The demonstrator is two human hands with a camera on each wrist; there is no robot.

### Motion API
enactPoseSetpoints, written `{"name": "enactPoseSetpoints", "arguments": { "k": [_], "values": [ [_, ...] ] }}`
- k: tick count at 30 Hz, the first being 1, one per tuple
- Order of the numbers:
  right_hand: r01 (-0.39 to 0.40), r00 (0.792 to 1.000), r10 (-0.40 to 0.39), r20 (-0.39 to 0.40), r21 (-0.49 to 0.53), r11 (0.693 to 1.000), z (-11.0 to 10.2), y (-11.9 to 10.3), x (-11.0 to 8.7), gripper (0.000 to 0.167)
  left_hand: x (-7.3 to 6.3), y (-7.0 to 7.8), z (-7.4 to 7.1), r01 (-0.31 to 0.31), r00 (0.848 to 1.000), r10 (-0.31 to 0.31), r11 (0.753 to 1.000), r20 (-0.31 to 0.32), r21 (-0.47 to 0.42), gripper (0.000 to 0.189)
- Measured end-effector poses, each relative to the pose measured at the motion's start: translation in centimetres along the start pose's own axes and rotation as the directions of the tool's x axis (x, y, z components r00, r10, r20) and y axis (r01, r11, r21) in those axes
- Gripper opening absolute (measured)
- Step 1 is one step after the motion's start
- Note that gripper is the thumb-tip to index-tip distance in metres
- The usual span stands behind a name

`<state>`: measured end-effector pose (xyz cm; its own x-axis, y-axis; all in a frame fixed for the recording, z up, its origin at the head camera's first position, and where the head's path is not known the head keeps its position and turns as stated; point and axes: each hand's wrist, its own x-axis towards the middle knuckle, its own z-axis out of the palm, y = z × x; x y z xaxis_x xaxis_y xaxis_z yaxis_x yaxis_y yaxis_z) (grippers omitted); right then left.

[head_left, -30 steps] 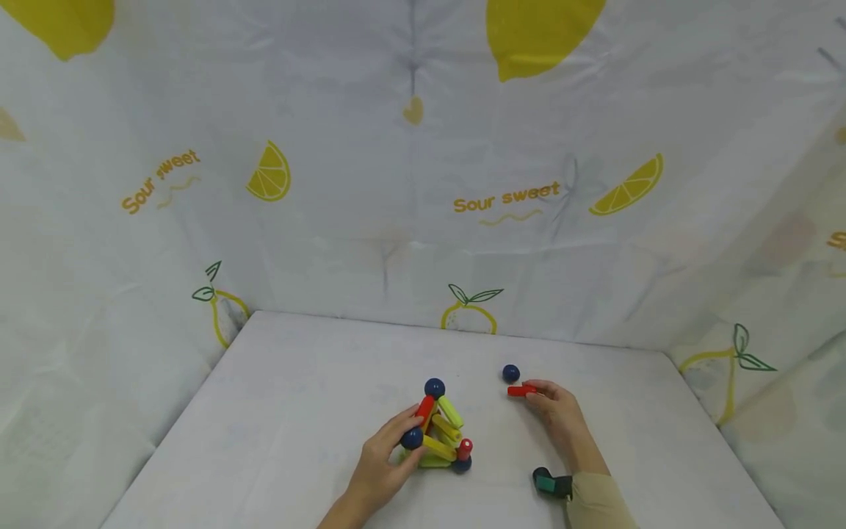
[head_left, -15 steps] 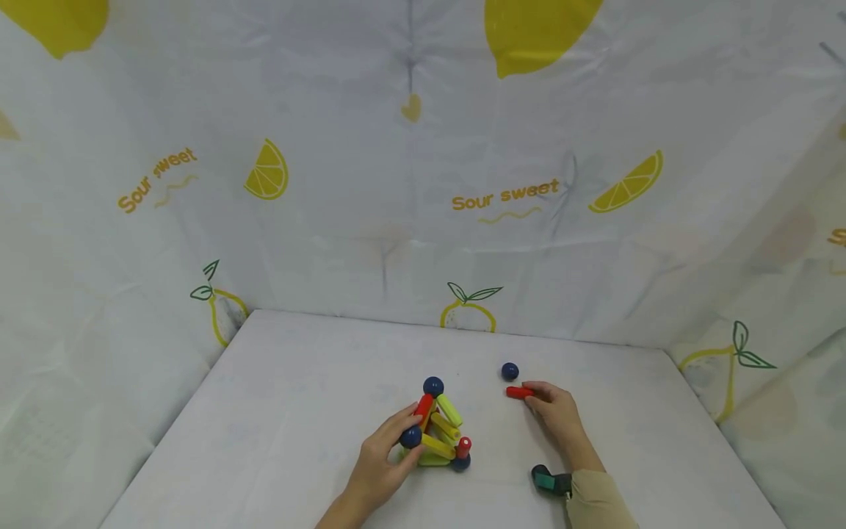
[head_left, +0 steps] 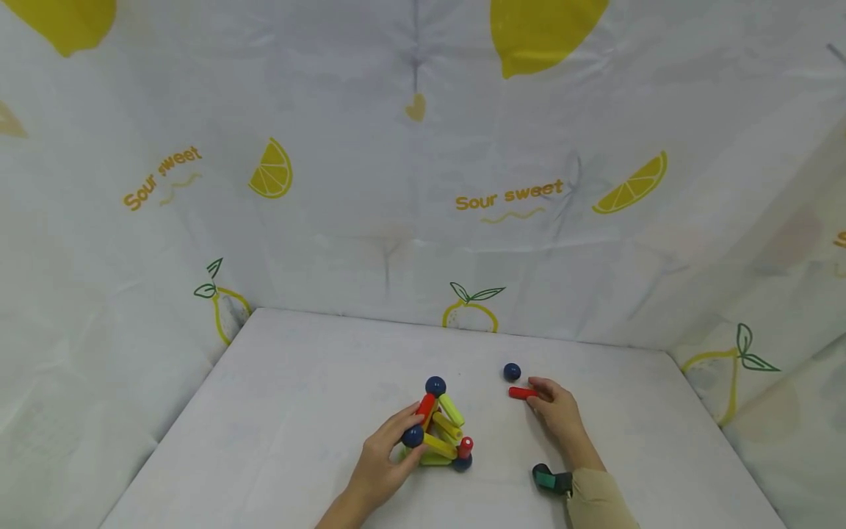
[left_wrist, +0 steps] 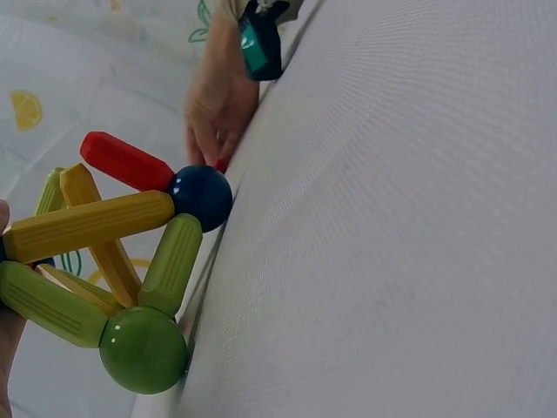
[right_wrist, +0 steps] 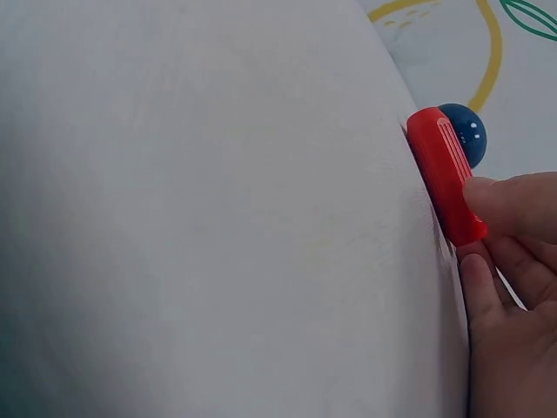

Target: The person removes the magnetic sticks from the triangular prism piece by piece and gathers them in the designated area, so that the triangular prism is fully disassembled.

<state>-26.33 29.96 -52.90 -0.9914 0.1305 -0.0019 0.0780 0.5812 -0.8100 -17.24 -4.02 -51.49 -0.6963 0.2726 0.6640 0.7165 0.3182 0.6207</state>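
My left hand [head_left: 383, 455] grips a frame of magnetic building rods and balls at its left side, fingers around a blue ball [head_left: 413, 436] and the red rod [head_left: 426, 407] above it. Yellow rods [head_left: 439, 446] and light green rods [left_wrist: 52, 305] join the balls. A green ball [left_wrist: 144, 350] forms one lower corner; another blue ball [left_wrist: 202, 198] has a short red rod [left_wrist: 126, 160] sticking out of it. To the right, my right hand [head_left: 562, 419] pinches a loose red rod [right_wrist: 446, 174] between thumb and fingers, low over the table.
A single blue ball [head_left: 512, 372] lies just behind the loose red rod. White cloth covers the table [head_left: 297, 411], and a lemon-printed curtain [head_left: 370, 184] stands along its back and sides. The right wrist carries a dark device [head_left: 551, 480].
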Motion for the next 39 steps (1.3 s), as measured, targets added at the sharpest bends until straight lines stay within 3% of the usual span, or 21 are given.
{"name": "enactPoseSetpoints", "arguments": {
  "k": [10,19,27,34,39],
  "values": [
    [-0.070,0.997,0.067,0.036,0.090,0.993,-0.8,-1.6,-0.7,0.048,-0.1,-0.1,0.2,0.008,1.000,-0.008,1.000,0.007,-0.007,0.043],
    [0.059,0.998,-0.059,0.001,0.129,0.990,-1.4,-4.4,-1.8,0.048,0.0,0.0,0.1,0.003,1.000,-0.003,1.000,0.001,-0.003,0.042],
    [0.198,0.977,-0.212,0.030,0.252,0.947,0.5,-6.9,-4.4,0.052,0.0,0.0,0.0,-0.029,0.999,0.029,1.000,-0.013,0.006,0.042],
    [0.144,0.973,-0.192,0.125,0.318,0.937,3.0,-9.3,-6.8,0.051,0.0,-0.2,0.1,-0.046,0.999,0.045,0.999,-0.025,-0.018,0.046],
    [0.136,0.948,-0.229,0.219,0.373,0.918,4.6,-10.6,-8.1,0.048,0.0,-0.2,0.2,-0.049,0.998,0.048,0.998,-0.026,-0.026,0.050]
  ]
}}
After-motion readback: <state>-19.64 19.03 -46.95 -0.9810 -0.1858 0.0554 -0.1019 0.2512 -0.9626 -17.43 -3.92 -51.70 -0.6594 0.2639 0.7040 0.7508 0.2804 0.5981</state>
